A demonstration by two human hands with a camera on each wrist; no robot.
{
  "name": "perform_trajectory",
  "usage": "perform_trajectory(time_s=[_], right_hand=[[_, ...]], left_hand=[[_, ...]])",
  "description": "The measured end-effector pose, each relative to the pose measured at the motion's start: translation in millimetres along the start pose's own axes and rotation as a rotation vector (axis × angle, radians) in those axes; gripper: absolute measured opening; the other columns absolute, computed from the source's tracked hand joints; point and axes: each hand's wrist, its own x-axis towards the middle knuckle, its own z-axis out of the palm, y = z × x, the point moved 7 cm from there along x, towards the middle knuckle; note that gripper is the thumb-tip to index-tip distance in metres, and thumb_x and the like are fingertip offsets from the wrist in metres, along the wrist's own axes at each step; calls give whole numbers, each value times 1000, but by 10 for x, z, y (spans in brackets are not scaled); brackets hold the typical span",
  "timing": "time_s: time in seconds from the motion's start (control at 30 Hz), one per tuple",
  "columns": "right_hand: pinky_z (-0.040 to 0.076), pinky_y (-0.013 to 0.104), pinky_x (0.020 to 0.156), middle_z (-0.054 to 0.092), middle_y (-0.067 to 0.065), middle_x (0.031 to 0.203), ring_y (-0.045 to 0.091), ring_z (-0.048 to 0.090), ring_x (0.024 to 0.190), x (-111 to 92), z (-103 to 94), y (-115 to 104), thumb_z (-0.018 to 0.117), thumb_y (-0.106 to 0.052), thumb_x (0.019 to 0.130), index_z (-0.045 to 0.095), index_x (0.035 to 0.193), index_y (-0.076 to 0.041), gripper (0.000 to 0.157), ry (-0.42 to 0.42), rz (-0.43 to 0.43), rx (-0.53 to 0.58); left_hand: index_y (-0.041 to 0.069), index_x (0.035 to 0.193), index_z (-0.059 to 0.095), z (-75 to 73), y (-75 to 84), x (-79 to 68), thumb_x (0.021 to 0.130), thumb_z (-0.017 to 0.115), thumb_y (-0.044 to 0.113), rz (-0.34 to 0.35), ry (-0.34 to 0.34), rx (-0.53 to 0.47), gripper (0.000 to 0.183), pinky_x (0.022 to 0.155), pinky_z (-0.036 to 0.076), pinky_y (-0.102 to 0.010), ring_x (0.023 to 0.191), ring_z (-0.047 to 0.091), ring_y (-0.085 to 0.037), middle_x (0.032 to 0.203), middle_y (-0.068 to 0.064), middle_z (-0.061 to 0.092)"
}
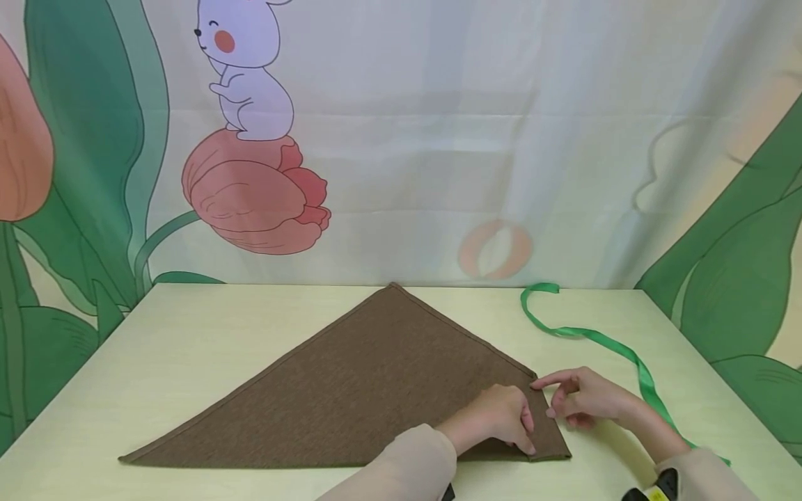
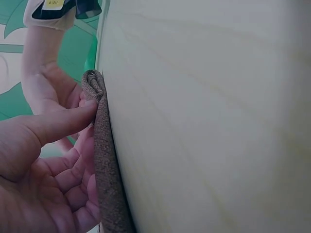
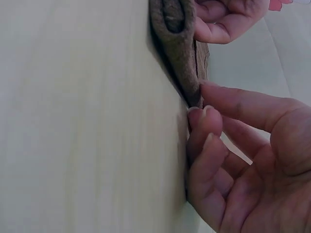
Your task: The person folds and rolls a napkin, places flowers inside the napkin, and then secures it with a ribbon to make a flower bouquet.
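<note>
A brown cloth (image 1: 351,390) lies on the table as a broad triangle, its right end folded into a narrow flap. At the near right corner my left hand (image 1: 501,421) grips the fold, with its thumb (image 2: 73,121) against the layered edge in the left wrist view. My right hand (image 1: 592,398) holds the far end of the flap, index fingertip at the corner and thumb along the right edge. The right wrist view shows the looped fold (image 3: 175,29) in the cloth and the right thumb (image 3: 238,102) on its edge.
A green ribbon (image 1: 610,341) winds over the pale table (image 1: 207,334) at the right, passing behind my right forearm. A printed curtain (image 1: 401,153) with a rabbit and flowers hangs right behind the table's back edge.
</note>
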Motion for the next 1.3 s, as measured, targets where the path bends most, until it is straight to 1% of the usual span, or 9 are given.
perform_trajectory(time_s=[0.17,0.3,0.4,0.53,0.67,0.77,1.07,1.23,1.3], right_hand=[[40,20,44,61,9,74,10,53,51,70,-29,-24,59,1,79,35,133,9,60,39,21,-5],[41,22,45,62,8,74,12,53,53,83,-49,-28,59,1,78,37,132,9,59,86,18,-13],[44,24,48,61,8,78,14,56,59,19,-51,-11,60,1,79,39,131,8,57,106,10,3],[49,29,54,61,8,81,16,59,66,-109,17,-11,63,0,78,39,129,10,57,82,-1,19],[51,33,56,60,9,80,18,60,63,-216,138,-32,66,-4,79,40,128,11,58,33,-14,33],[51,34,56,59,10,79,19,60,62,-258,186,-20,66,-3,79,41,127,10,56,19,-16,35],[52,34,57,58,8,81,18,60,64,-301,209,2,66,-5,80,44,125,10,52,27,-9,38],[51,33,57,56,8,82,17,58,64,-310,217,-29,67,-6,80,45,123,10,51,40,-29,50],[51,33,57,55,7,81,16,57,64,-306,223,-49,67,-6,80,45,123,10,51,50,-41,50]], left_hand=[[18,71,64,-1,-12,2,66,82,20,-17,-5,9,18,55,43,-20,46,54,-5,58,8,56],[18,70,64,-8,-16,4,66,82,20,-22,-1,8,19,54,42,-19,45,53,-5,56,8,56],[17,70,64,-11,-4,3,65,82,20,-17,5,8,19,53,41,-18,44,53,-4,54,7,56],[17,70,64,-11,4,-2,65,83,20,-8,9,8,19,52,41,-18,44,53,-4,54,8,56],[18,71,65,-11,-6,-5,65,83,20,-12,13,7,19,53,42,-18,44,53,-4,56,8,56],[18,71,64,-9,-11,-2,65,83,20,-13,15,8,20,54,42,-19,44,53,-4,57,8,56],[18,71,64,0,-12,4,65,83,19,-16,15,-11,20,54,42,-20,45,54,-5,56,7,57],[17,71,63,4,-16,0,66,82,19,-9,16,-24,19,52,41,-18,44,54,-5,57,7,57],[15,71,63,17,-26,-5,68,81,18,-6,7,-50,18,52,42,-17,43,54,-5,55,7,58]])
